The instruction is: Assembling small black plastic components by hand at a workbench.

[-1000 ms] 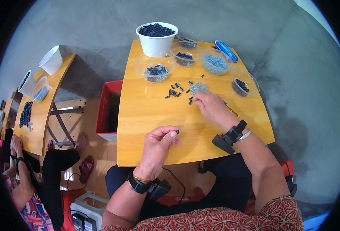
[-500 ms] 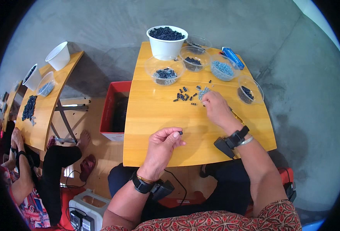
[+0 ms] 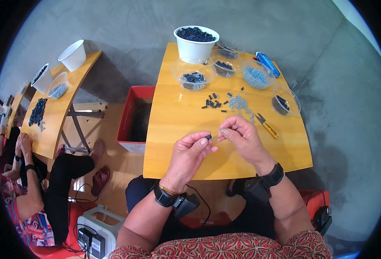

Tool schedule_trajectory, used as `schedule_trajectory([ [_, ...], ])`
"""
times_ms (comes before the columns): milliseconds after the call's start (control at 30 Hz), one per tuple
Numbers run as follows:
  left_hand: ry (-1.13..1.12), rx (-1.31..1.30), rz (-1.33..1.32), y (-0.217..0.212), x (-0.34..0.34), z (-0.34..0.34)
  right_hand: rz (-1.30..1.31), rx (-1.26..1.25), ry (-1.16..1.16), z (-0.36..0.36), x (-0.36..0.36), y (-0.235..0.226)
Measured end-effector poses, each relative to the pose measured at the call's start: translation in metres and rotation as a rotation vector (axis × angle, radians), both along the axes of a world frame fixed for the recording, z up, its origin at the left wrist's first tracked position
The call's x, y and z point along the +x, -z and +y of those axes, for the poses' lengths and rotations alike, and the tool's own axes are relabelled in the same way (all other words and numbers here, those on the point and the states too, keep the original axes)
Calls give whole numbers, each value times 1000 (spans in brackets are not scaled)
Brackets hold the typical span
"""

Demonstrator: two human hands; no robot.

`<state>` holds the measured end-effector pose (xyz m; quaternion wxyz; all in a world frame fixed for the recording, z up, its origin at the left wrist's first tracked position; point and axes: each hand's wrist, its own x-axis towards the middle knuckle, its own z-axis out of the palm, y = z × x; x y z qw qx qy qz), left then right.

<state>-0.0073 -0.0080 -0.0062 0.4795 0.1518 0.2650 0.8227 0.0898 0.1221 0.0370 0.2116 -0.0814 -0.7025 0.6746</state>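
Observation:
Over the near half of the wooden table, my left hand [image 3: 186, 156] is closed, pinching a small black cylindrical piece [image 3: 208, 137] between thumb and fingertips. My right hand [image 3: 243, 140], also closed, faces it a short gap away, with a tiny silvery piece [image 3: 222, 130] at its fingertips; its exact kind is too small to tell. Beyond the hands lie a loose group of black pieces [image 3: 213, 103] and a pile of small silvery-grey pieces [image 3: 239, 102]. Yellow-handled thread snips [image 3: 268, 127] rest right of the pile.
At the table's [image 3: 177, 146] far end stand a white tub [image 3: 195, 51] of black pieces, several clear bowls, one with silvery-grey pieces [image 3: 256, 77], and a blue box [image 3: 267, 64]. A red bin [image 3: 132, 99] stands left. Another person's hands [image 3: 24, 144] are at a neighbouring table.
My right hand has drawn back from the silvery-grey pile toward my left hand, carrying a tiny piece, uncovering the snips. The left hand keeps its black piece. The view has shifted slightly.

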Motion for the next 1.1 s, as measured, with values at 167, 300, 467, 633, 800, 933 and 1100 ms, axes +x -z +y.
schedule_trajectory([
  [167,11,-8,4,1,1,1,-12,153,33,-5,3,0],
  [300,34,48,-6,5,-1,0,-33,153,18,-5,5,0],
  [467,34,34,-6,3,0,0,3,144,16,-2,6,2],
  [633,33,33,-5,3,-1,-1,4,82,24,-9,4,0],
  [800,20,28,-19,3,-3,0,-20,310,98,-9,2,-6],
  [933,27,47,-49,8,-5,1,-37,452,111,-6,5,-3],
  [1100,60,86,-23,6,-4,-1,-9,298,136,-8,7,-2],
])
